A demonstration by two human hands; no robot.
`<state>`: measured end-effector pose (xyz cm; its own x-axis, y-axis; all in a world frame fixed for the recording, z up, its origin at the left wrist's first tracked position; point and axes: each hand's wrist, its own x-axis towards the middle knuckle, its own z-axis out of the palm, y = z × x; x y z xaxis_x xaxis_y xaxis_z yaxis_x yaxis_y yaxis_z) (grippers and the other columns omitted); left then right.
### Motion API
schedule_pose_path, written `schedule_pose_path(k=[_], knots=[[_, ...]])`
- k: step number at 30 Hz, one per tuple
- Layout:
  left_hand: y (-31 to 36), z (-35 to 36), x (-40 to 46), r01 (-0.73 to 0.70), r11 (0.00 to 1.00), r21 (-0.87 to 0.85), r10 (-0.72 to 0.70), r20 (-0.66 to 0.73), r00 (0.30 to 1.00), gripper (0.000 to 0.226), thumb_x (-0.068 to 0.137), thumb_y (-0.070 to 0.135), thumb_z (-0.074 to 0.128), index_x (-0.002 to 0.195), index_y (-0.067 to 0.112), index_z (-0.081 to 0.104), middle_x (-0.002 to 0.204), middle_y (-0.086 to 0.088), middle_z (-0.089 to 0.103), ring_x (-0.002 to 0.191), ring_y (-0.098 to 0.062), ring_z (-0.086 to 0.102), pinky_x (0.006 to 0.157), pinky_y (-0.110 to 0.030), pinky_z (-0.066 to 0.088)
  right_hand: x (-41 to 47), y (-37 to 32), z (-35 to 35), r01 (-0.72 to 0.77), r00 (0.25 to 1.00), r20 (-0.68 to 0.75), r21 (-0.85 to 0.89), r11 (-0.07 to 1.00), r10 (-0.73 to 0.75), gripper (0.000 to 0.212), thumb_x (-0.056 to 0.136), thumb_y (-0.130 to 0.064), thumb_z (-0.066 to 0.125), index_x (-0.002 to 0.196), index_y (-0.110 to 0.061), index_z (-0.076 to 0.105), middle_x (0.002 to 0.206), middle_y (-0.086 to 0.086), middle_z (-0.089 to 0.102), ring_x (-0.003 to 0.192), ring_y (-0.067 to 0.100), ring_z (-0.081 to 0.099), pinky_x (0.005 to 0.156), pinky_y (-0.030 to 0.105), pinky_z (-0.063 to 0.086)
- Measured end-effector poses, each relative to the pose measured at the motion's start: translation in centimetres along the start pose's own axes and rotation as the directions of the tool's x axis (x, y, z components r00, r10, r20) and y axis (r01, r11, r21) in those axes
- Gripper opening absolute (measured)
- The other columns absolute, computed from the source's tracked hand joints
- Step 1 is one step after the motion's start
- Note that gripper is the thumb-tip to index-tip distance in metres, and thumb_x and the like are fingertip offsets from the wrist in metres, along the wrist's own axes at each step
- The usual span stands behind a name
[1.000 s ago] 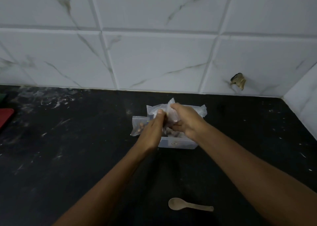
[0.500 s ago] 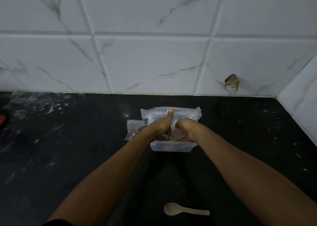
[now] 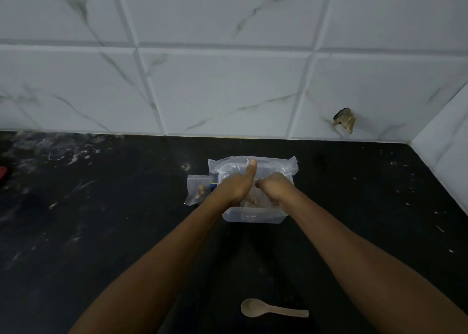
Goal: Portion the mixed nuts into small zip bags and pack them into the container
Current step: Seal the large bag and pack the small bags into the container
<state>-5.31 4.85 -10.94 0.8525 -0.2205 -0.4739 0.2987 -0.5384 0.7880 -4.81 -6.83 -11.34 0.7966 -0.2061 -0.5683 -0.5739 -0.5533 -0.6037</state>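
A clear plastic container [image 3: 253,218] stands on the black counter near the wall. Both my hands reach down into it. My left hand [image 3: 236,185] has its thumb stretched up and its fingers curled down inside. My right hand [image 3: 274,185] is curled knuckles-up beside it. Between them they hold a small zip bag of nuts [image 3: 253,200], pushed low into the container and mostly hidden. A large clear zip bag [image 3: 281,164] stands up behind the container. Another small zip bag [image 3: 197,190] with a few nuts lies just left of it.
A pale wooden spoon [image 3: 273,309] lies on the counter close to me, between my forearms. White marble tiles form the back wall and the right corner, with a chipped spot [image 3: 344,122]. A red object [image 3: 2,172] shows at the left edge.
Both hands went down from above the container into it, taking the small bag of nuts with them. The left thumb now points up.
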Motion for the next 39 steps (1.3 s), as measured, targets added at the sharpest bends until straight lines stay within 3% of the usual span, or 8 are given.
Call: schedule_pose_path(k=[8,11,15,18,25,31,35,39], knots=[[-4.0,-8.0,-3.8,-0.166,0.958,-0.233,0.056,-0.416,0.908,0.088,0.091,0.071,0.010,0.107,0.008,0.069,0.104,-0.010,0.070,0.094,-0.022,0.067,0.087,-0.042,0.054,-5.7,-3.8,2.9,0.469,0.880,-0.203,0.237,0.851,-0.429,0.023,0.099,-0.019,0.046,0.119,-0.019,0.058,0.108,-0.004,0.060,0.098,0.011,0.058,0.086,0.029,0.051],[-6.0,-10.3,-3.3,-0.116,0.934,-0.337,-0.052,-0.450,0.892,0.085,0.096,0.067,0.010,0.108,0.007,0.068,0.108,-0.014,0.069,0.098,-0.024,0.066,0.089,-0.042,0.053,-6.5,-6.1,6.8,0.339,0.927,0.005,0.409,0.847,-0.374,0.018,0.100,-0.019,0.041,0.105,-0.021,0.059,0.112,0.006,0.062,0.102,0.020,0.060,0.093,0.039,0.052],[-8.1,-10.6,-2.2,-0.031,0.889,-0.457,-0.134,-0.324,0.936,0.087,0.094,0.070,0.010,0.117,0.005,0.064,0.114,-0.013,0.066,0.108,-0.025,0.061,0.097,-0.042,0.049,-5.6,-8.3,10.6,0.065,0.965,0.204,0.431,0.900,-0.167,0.030,0.102,-0.019,0.039,0.126,-0.006,0.053,0.099,0.011,0.059,0.079,0.017,0.051,0.066,0.025,0.043],[-8.8,-9.9,-1.1,0.010,0.851,-0.524,-0.176,-0.268,0.947,0.088,0.095,0.069,0.011,0.116,0.003,0.064,0.096,-0.013,0.067,0.090,-0.023,0.056,0.074,-0.034,0.045,-4.1,-9.2,12.0,-0.067,0.970,0.243,0.345,0.936,-0.020,0.030,0.103,-0.023,0.039,0.123,-0.004,0.051,0.111,0.015,0.060,0.083,0.019,0.055,0.079,0.029,0.046],[-9.6,-9.2,1.2,0.123,0.771,-0.625,-0.267,-0.141,0.953,0.097,0.091,0.075,0.013,0.139,-0.001,0.049,0.140,-0.020,0.052,0.126,-0.032,0.052,0.106,-0.049,0.044,-1.0,-8.9,13.9,-0.138,0.982,0.167,0.324,0.936,0.087,0.032,0.102,-0.028,0.042,0.121,-0.006,0.055,0.112,0.013,0.063,0.088,0.021,0.061,0.071,0.028,0.047],[-9.7,-8.9,1.6,0.162,0.731,-0.663,-0.294,-0.091,0.952,0.091,0.095,0.069,0.013,0.145,-0.002,0.037,0.145,-0.021,0.046,0.133,-0.032,0.046,0.103,-0.041,0.042,-0.8,-9.2,14.2,-0.211,0.969,0.211,0.449,0.868,0.126,0.038,0.102,-0.024,0.037,0.135,-0.008,0.047,0.125,0.016,0.059,0.112,0.027,0.059,0.099,0.037,0.048],[-10.0,-8.9,1.0,0.132,0.750,-0.648,-0.267,-0.114,0.957,0.088,0.096,0.067,0.010,0.132,-0.002,0.052,0.124,-0.022,0.060,0.100,-0.025,0.060,0.072,-0.032,0.049,-0.8,-8.8,14.3,-0.213,0.967,0.238,0.549,0.808,0.093,0.029,0.100,-0.028,0.044,0.120,-0.009,0.055,0.107,0.014,0.065,0.093,0.023,0.064,0.088,0.036,0.054],[-10.5,-8.8,-0.4,0.020,0.802,-0.597,-0.199,-0.235,0.951,0.085,0.096,0.067,0.008,0.112,0.007,0.066,0.111,-0.018,0.067,0.099,-0.022,0.063,0.086,-0.038,0.050,-1.4,-8.6,14.0,-0.223,0.944,0.330,0.577,0.786,0.026,0.034,0.098,-0.037,0.047,0.115,-0.010,0.059,0.102,0.011,0.065,0.091,0.022,0.063,0.085,0.035,0.054]])
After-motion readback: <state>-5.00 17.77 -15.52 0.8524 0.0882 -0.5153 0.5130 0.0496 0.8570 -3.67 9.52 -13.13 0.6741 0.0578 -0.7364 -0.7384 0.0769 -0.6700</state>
